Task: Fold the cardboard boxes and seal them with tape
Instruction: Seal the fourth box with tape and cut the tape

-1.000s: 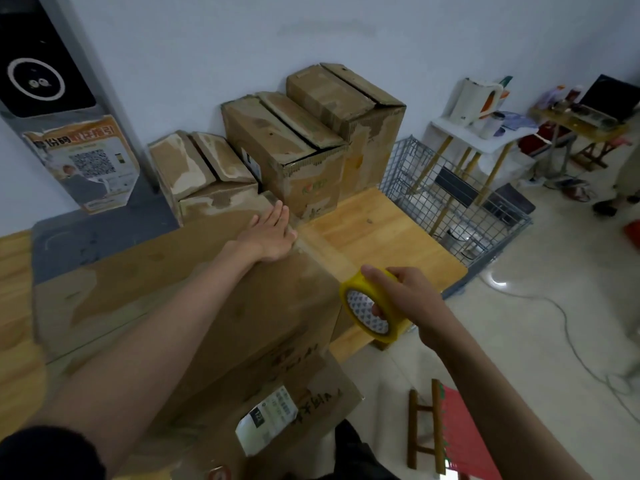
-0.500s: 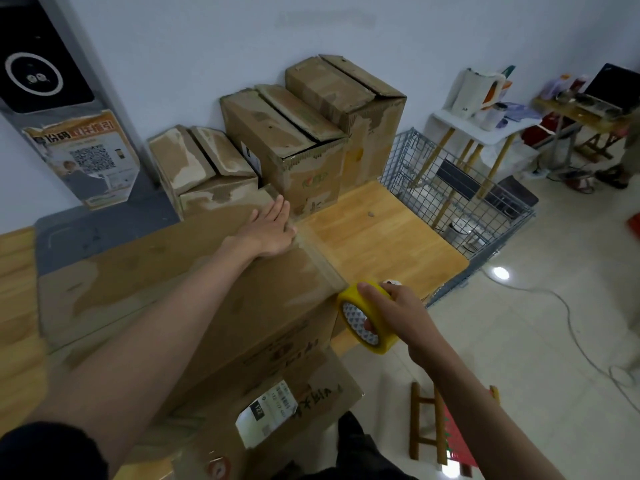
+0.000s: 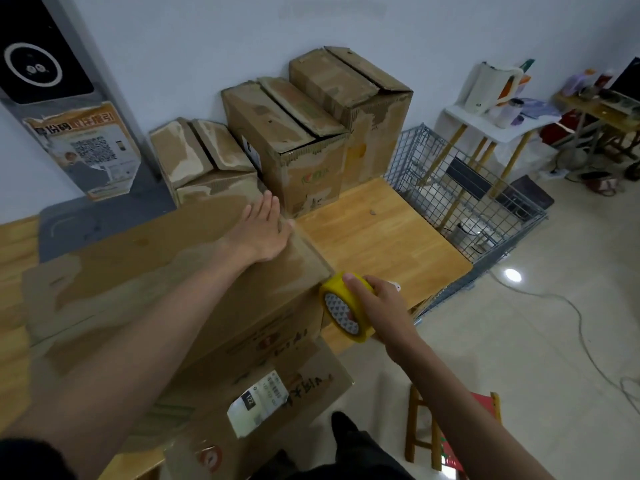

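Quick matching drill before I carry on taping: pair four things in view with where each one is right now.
1. left hand
2. tape roll
3. wire cage
4. kettle

A. on the white side table
B. flat on the big box's top
C. off the platform's right edge
D. gripped in the right hand at the box's corner

Pairs: 1-B, 2-D, 3-C, 4-A

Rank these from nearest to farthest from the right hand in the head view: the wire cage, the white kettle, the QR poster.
From the right hand:
1. Wire cage, just beyond it to the right.
2. White kettle, on the far right side table.
3. QR poster, far left on the wall.
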Action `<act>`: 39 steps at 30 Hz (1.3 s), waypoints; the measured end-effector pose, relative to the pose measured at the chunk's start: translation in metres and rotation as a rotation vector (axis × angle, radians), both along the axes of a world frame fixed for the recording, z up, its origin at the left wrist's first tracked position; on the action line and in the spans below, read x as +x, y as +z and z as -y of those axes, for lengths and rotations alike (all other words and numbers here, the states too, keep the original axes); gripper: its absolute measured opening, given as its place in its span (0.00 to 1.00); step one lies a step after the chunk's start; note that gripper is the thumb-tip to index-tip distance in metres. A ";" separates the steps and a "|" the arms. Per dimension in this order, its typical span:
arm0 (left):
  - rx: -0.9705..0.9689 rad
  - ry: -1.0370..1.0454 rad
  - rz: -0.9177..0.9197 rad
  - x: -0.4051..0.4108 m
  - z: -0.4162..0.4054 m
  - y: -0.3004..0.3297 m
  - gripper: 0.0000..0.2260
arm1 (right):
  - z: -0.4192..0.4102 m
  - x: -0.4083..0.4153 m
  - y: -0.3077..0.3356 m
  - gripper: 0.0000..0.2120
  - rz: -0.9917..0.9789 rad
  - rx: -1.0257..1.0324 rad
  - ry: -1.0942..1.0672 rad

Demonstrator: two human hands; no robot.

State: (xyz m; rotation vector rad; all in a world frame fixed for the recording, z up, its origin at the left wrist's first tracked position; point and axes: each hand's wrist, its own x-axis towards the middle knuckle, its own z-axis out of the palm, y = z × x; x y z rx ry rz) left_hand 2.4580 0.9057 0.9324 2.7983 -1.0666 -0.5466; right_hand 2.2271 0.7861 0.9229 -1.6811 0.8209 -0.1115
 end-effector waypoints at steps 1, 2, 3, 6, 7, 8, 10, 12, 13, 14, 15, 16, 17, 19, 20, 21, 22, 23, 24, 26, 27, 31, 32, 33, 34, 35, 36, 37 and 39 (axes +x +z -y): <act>-0.003 0.002 0.001 -0.019 0.001 -0.002 0.32 | 0.002 -0.001 -0.003 0.18 0.013 0.026 0.025; -0.004 0.016 0.011 -0.038 0.003 -0.005 0.32 | 0.004 -0.001 -0.004 0.18 0.025 0.043 0.057; -0.002 0.041 0.028 -0.056 0.006 -0.007 0.33 | 0.006 -0.001 -0.005 0.17 0.033 0.057 0.091; -0.022 0.179 0.056 -0.083 0.020 -0.013 0.34 | 0.017 -0.001 -0.001 0.14 0.039 0.200 0.256; -0.040 0.216 0.068 -0.086 0.023 -0.014 0.35 | 0.021 -0.001 0.000 0.15 0.054 0.276 0.305; -0.057 0.236 0.086 -0.086 0.026 -0.017 0.35 | 0.023 -0.002 0.002 0.15 0.064 0.315 0.338; -0.071 0.247 0.111 -0.086 0.027 -0.023 0.35 | 0.026 -0.004 0.000 0.14 0.082 0.293 0.351; -0.071 0.253 0.127 -0.086 0.026 -0.025 0.34 | 0.025 -0.004 -0.004 0.13 0.118 0.232 0.365; -0.072 0.258 0.134 -0.087 0.025 -0.025 0.33 | 0.025 -0.004 -0.008 0.13 0.138 0.209 0.379; -0.075 0.267 0.138 -0.087 0.026 -0.025 0.33 | 0.026 -0.005 -0.012 0.14 0.144 0.183 0.395; -0.076 0.278 0.142 -0.087 0.026 -0.025 0.32 | 0.027 -0.007 -0.016 0.14 0.144 0.169 0.406; -0.073 0.287 0.144 -0.088 0.027 -0.025 0.32 | 0.027 -0.011 -0.021 0.14 0.142 0.162 0.419; -0.067 0.294 0.146 -0.089 0.027 -0.024 0.32 | 0.028 -0.015 -0.025 0.14 0.140 0.168 0.428; -0.071 0.311 0.159 -0.090 0.028 -0.025 0.31 | 0.031 -0.019 -0.034 0.13 0.133 0.215 0.443; -0.077 0.320 0.161 -0.090 0.028 -0.025 0.31 | 0.033 -0.017 -0.040 0.12 0.128 0.243 0.441; -0.083 0.326 0.163 -0.089 0.029 -0.026 0.31 | 0.034 -0.014 -0.048 0.12 0.126 0.262 0.447; -0.085 0.326 0.171 -0.089 0.030 -0.026 0.31 | 0.037 -0.011 -0.051 0.14 0.114 0.264 0.465; -0.083 0.325 0.183 -0.089 0.030 -0.028 0.31 | 0.041 -0.007 -0.057 0.18 0.094 0.242 0.493; -0.082 0.326 0.195 -0.089 0.030 -0.029 0.31 | 0.046 -0.004 -0.062 0.22 0.074 0.238 0.517; -0.078 0.323 0.207 -0.089 0.030 -0.030 0.31 | 0.066 0.003 -0.074 0.20 0.035 0.282 0.469; -0.076 0.319 0.212 -0.088 0.029 -0.031 0.31 | 0.080 0.009 -0.085 0.19 0.036 0.270 0.409; -0.071 0.313 0.227 -0.089 0.030 -0.031 0.31 | 0.160 0.050 -0.164 0.09 -0.102 -0.210 0.267; -0.067 0.314 0.233 -0.089 0.030 -0.030 0.31 | 0.178 0.058 -0.184 0.11 -0.204 -0.319 0.287; -0.063 0.315 0.238 -0.090 0.030 -0.030 0.31 | 0.192 0.063 -0.203 0.14 -0.319 -0.405 0.327; -0.061 0.316 0.242 -0.090 0.031 -0.030 0.31 | 0.204 0.065 -0.220 0.16 -0.422 -0.480 0.377; -0.058 0.316 0.244 -0.091 0.031 -0.029 0.31 | 0.211 0.065 -0.229 0.17 -0.501 -0.542 0.425; -0.057 0.315 0.248 -0.091 0.031 -0.029 0.31 | 0.214 0.064 -0.239 0.16 -0.545 -0.592 0.470; -0.058 0.314 0.255 -0.092 0.031 -0.028 0.31 | 0.215 0.063 -0.245 0.15 -0.566 -0.634 0.499; -0.065 0.312 0.276 -0.094 0.031 -0.028 0.30 | 0.217 0.063 -0.254 0.12 -0.568 -0.661 0.500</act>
